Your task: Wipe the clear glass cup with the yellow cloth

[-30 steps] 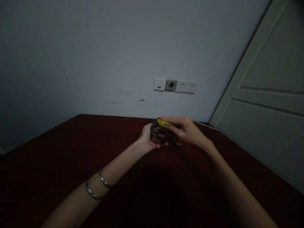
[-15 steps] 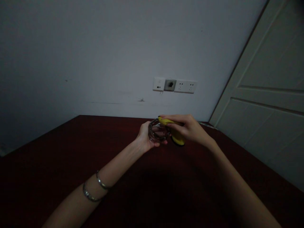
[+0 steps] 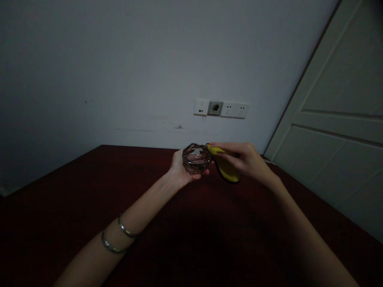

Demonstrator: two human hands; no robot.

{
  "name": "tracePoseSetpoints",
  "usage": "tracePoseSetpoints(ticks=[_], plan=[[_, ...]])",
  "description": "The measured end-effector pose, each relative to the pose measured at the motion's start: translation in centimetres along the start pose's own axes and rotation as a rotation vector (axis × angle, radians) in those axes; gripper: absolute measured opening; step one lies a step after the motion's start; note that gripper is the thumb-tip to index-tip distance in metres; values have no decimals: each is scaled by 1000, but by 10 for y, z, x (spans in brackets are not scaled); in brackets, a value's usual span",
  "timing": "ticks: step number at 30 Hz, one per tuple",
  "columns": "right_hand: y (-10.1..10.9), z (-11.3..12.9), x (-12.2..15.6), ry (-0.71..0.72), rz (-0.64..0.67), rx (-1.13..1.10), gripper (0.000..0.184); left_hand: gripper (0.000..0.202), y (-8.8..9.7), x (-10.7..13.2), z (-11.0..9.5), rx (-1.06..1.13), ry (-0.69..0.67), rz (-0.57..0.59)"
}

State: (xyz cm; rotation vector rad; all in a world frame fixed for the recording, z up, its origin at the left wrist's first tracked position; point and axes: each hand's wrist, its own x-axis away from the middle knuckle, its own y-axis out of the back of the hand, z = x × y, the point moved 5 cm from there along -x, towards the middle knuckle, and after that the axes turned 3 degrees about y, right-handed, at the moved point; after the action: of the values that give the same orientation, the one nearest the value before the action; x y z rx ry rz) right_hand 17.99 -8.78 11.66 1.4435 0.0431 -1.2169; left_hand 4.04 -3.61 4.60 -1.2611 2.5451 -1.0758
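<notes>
My left hand holds a faceted clear glass ashtray from its left side and underneath, its opening tipped toward me. Pinched in my right hand is a yellow cloth with a dark edge; its lower part hangs down below the fingers. The cloth's upper tip is at the right rim of the ashtray; whether it touches the glass I cannot tell. Both hands are above the dark red table.
The dark red table runs back to a pale wall. Several sockets and a switch plate sit low on that wall. A white panelled door stands at the right. Two silver bracelets circle my left forearm.
My right hand with the cloth has moved slightly right, off the ashtray's inner side to its rim. The ashtray has shifted a little left and up, and its opening shows more clearly.
</notes>
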Motion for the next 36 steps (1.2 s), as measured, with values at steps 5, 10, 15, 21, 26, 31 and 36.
tracePoseSetpoints(ticks=[5, 10, 15, 21, 26, 31, 36], plan=[[-2, 3, 0, 115, -128, 55, 35, 39, -3, -2, 2, 26, 9, 14], [-7, 24, 2, 187, 68, 24, 38, 29, 3, -6, 1, 72, -3, -97], [-6, 24, 1, 182, 29, 36, 39, 30, 1, -3, 0, 86, -18, -68], [-5, 15, 1, 161, 19, 13, 38, 32, 0, -3, 3, 63, 35, -11], [-7, 32, 3, 184, 91, -14, 39, 27, 5, -1, -5, 107, -62, -116], [-12, 35, 3, 168, 82, -66, 38, 27, 3, 2, -9, 154, -118, -140], [-10, 22, 3, 193, 3, 14, 38, 28, 2, 1, -8, 144, -76, -135]])
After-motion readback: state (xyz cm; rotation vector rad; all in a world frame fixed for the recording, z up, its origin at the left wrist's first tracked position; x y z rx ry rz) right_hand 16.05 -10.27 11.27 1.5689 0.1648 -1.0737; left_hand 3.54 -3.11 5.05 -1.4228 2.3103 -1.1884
